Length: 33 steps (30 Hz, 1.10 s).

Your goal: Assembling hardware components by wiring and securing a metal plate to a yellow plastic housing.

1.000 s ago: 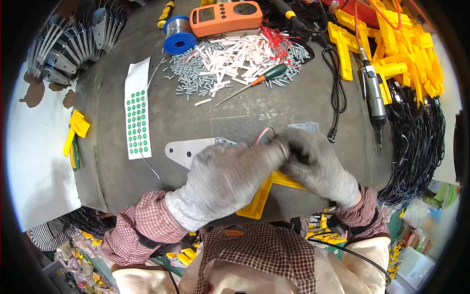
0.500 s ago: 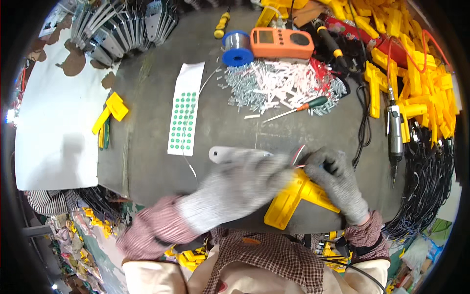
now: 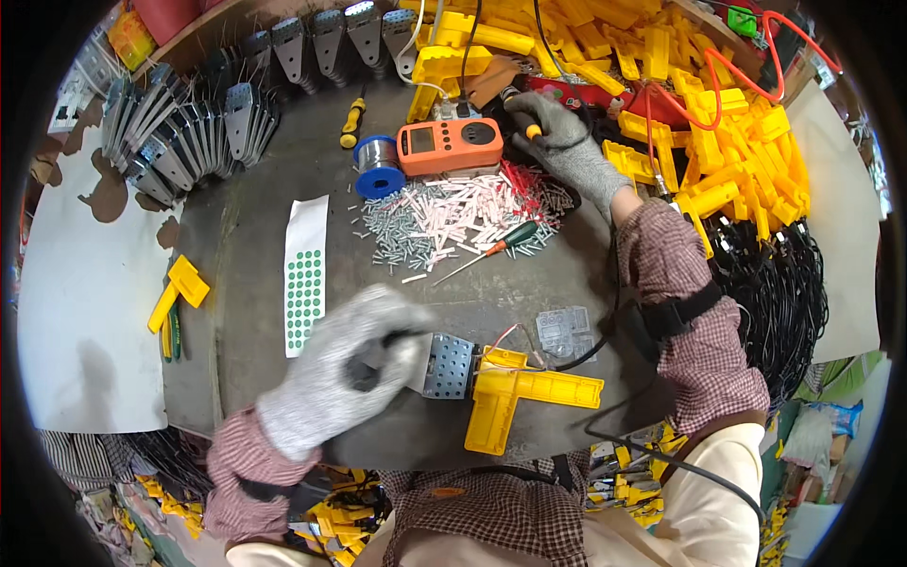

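My gloved right hand [image 3: 557,137] reaches to the back of the bench, fingers closed round the black and yellow handle of a soldering iron [image 3: 533,129]. My gloved left hand [image 3: 350,354] is curled over the near bench, blurred; its fingertips come together, and what they hold cannot be made out. Beside it lies a perforated metal plate [image 3: 448,367], partly hidden by the hand. The plate's right end meets a yellow plastic T-shaped housing [image 3: 496,402], open side up. Thin red and white wires [image 3: 510,338] and a black cable [image 3: 578,361] run by the housing.
A clear plastic piece [image 3: 565,333] lies beyond the housing. Farther back are a pile of small sleeves and pins [image 3: 453,213], a screwdriver [image 3: 510,241], an orange meter [image 3: 451,145] and a solder spool [image 3: 378,168]. A green-dotted sticker sheet [image 3: 307,246] lies left; yellow housings [image 3: 727,142] heap right.
My right hand has left the yellow housing and moved back to the soldering iron. My left hand has drawn left, uncovering the perforated plate. The thin wire across the sticker sheet no longer shows there.
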{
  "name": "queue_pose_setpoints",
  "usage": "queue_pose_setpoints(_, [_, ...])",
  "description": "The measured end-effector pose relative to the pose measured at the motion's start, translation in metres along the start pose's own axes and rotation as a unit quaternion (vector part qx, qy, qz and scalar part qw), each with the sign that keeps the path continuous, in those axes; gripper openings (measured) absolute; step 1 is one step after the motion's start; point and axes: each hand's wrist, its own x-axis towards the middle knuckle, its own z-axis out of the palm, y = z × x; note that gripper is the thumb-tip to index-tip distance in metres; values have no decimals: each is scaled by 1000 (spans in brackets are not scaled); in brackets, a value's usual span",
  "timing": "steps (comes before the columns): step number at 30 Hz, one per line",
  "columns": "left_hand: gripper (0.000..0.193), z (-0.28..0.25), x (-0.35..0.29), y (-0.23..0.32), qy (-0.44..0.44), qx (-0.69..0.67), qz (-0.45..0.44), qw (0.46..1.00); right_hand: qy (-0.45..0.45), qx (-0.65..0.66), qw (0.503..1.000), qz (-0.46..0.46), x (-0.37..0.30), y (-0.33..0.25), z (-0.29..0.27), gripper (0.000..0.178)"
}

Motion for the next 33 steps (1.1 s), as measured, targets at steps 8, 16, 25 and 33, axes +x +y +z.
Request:
queue_pose_setpoints(8, [22, 48, 9, -45, 58, -81, -62, 993, 221, 338, 864, 302, -49, -117, -91, 23])
queue_pose_setpoints(16, [22, 76, 15, -58, 29, -94, -62, 993, 97, 549, 699, 449, -101, -77, -27, 30])
queue_pose_setpoints(25, [19, 70, 24, -41, -102, 112, 67, 986, 104, 652, 633, 404, -107, -65, -22, 27])
queue_pose_setpoints(33, [22, 55, 24, -56, -48, -89, 15, 995, 84, 566, 697, 433, -99, -83, -19, 29])
